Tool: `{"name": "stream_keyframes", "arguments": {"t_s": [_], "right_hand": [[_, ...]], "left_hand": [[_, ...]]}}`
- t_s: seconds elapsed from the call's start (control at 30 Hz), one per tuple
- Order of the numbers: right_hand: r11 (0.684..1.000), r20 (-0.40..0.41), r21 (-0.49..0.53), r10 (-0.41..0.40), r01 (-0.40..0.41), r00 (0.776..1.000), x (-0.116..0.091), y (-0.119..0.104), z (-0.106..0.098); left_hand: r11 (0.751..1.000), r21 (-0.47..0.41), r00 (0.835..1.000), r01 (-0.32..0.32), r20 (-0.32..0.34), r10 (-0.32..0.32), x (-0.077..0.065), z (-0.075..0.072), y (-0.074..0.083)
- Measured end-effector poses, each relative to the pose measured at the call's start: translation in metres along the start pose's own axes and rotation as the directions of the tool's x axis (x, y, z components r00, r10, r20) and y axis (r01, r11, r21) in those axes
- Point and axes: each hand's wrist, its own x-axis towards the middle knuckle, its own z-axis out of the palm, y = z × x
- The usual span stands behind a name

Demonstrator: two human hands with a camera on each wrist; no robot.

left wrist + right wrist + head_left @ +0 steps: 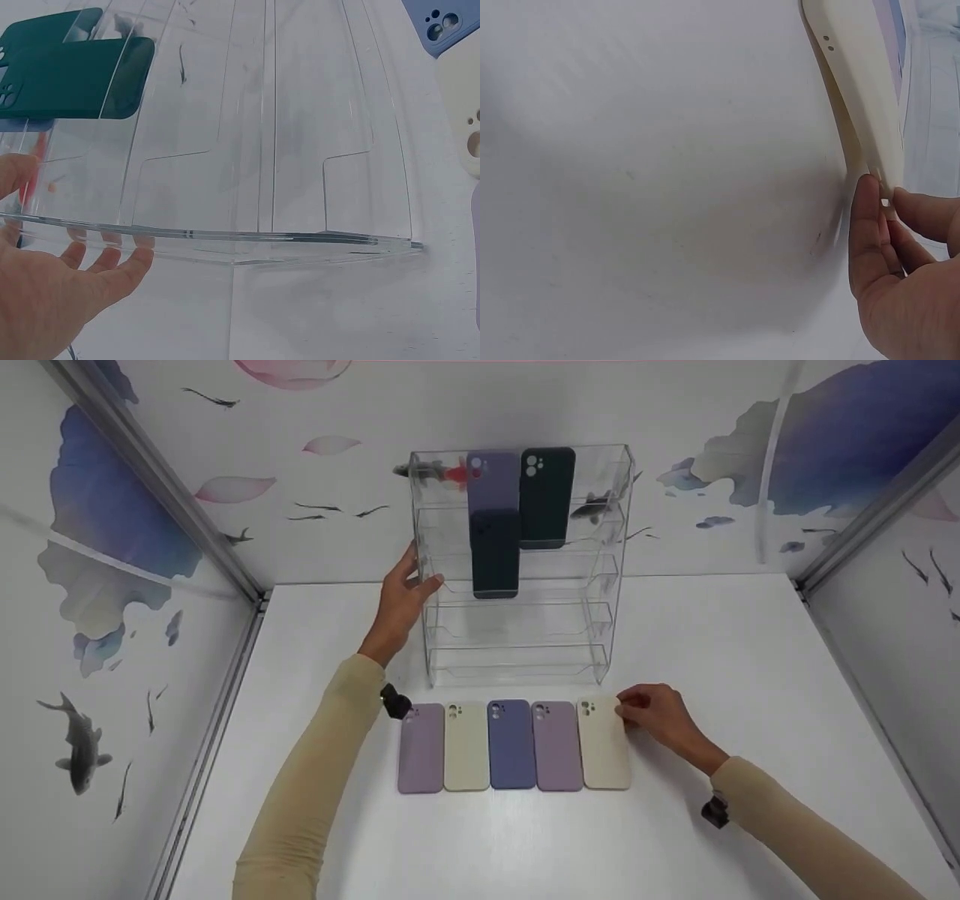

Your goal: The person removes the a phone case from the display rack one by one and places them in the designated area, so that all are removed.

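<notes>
A clear acrylic display rack (517, 664) with several tiers stands at the back of the table. My left hand (401, 604) holds its left side panel, thumb at the front and fingers behind the panel in the left wrist view. At the right end of a row of phone cases, my right hand (664, 720) pinches the upper right corner of a cream phone case (606, 750). That case's near edge is tilted up off the table in the right wrist view (862, 97). Beside it lie a lilac case (556, 754), a blue case (512, 750), another cream case (466, 754) and another lilac case (421, 757).
In the rack's upper tiers stand a purple-blue case (493, 484), a dark green case (547, 499) and a second dark green case (495, 559) lower down. White panels printed with fish and petals enclose the white table (480, 847) at the back and sides.
</notes>
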Motion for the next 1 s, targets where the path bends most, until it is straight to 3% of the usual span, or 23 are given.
{"name": "stream_keyframes", "arguments": {"t_s": [0.63,1.0], "right_hand": [[0.995,-0.007,-0.083,0.049,-0.050,0.999,0.005,-0.009,0.008],[0.993,-0.006,-0.102,0.062,-0.062,0.998,0.005,-0.013,0.005]], "left_hand": [[0.999,-0.035,1.000,-0.013,0.003,0.013,-0.001,0.001,-0.001],[1.000,-0.005,1.000,-0.005,0.006,0.005,-0.001,0.000,-0.001]]}}
